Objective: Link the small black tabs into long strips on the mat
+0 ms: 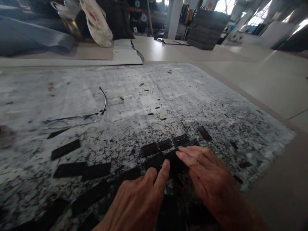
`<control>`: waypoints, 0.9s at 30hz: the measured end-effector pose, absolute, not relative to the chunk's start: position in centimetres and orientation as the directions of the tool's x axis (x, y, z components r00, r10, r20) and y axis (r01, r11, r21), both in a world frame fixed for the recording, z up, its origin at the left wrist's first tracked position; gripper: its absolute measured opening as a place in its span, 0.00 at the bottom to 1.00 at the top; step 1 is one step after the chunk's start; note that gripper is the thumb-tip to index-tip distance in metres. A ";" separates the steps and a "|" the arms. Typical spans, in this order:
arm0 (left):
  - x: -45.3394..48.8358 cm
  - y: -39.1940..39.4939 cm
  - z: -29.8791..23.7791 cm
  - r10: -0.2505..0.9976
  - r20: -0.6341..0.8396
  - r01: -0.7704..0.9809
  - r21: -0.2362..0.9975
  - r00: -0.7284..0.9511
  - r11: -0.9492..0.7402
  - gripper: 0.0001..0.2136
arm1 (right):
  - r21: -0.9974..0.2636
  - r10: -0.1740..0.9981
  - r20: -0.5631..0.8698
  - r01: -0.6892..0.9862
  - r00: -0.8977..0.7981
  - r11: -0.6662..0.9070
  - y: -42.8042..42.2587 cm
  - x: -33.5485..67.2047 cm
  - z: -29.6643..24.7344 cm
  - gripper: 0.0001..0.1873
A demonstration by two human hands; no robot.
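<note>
My left hand [137, 199] lies low in the middle, its index finger stretched forward onto a dark rectangular strip [154, 160], the other fingers curled under. My right hand [209, 179] lies flat beside it, fingers together and pointing left over the same cluster of black strips [166, 146]. Neither hand lifts anything. Several more black strips [81, 170] lie to the left on the scuffed, paint-flecked work surface [134, 96]. Whatever is beneath my palms is hidden.
A thin dark curved wire or cord [104, 101] lies at the upper left of the surface. Plastic bags [96, 21] and a grey roll [36, 38] sit at the back. A dark stack [207, 29] stands on the pale table behind.
</note>
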State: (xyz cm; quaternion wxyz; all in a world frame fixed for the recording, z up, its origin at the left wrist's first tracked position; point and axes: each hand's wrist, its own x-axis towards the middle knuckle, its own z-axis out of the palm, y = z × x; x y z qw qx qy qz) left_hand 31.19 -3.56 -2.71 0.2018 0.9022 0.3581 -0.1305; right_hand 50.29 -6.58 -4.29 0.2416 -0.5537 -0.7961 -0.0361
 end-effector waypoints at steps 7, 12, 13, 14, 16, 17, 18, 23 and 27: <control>30.9 -3.9 -3.6 0.628 -0.220 0.665 0.232 0.747 -0.710 0.33 | -0.012 0.893 0.344 0.950 -0.290 0.313 -7.3 49.3 -4.9 0.17; 30.8 -3.9 -4.0 0.679 -0.102 0.677 0.272 0.727 -0.684 0.28 | 0.044 0.899 0.328 0.955 -0.292 0.294 -7.4 48.6 -4.3 0.18; 30.8 -3.9 -3.9 0.687 -0.099 0.682 0.279 0.720 -0.676 0.27 | 0.057 0.901 0.318 0.955 -0.294 0.291 -7.4 48.5 -4.3 0.17; 30.8 -3.9 -3.7 0.691 -0.101 0.685 0.292 0.716 -0.668 0.25 | 0.070 0.903 0.309 0.954 -0.299 0.292 -7.4 48.4 -4.2 0.17; 30.8 -3.8 -3.5 0.693 -0.096 0.677 0.342 0.715 -0.651 0.20 | 0.091 0.907 0.285 0.950 -0.311 0.297 -7.5 48.2 -4.1 0.17; 30.7 -3.7 -3.3 0.698 -0.072 0.667 0.377 0.713 -0.642 0.19 | 0.099 0.910 0.269 0.949 -0.314 0.299 -7.6 48.1 -4.0 0.17; 30.7 -3.7 -3.2 0.702 -0.045 0.650 0.423 0.711 -0.631 0.17 | 0.103 0.917 0.246 0.949 -0.315 0.299 -7.6 48.0 -3.9 0.18; 30.1 -3.2 -1.8 0.799 0.004 0.543 0.731 0.601 -0.412 0.11 | 0.045 0.953 0.147 0.964 -0.264 0.261 -7.9 47.8 -3.4 0.21; 29.3 -3.5 -0.2 0.925 -0.080 0.465 0.878 0.371 -0.110 0.09 | -0.089 0.972 0.136 0.975 -0.190 0.203 -7.8 48.0 -3.3 0.22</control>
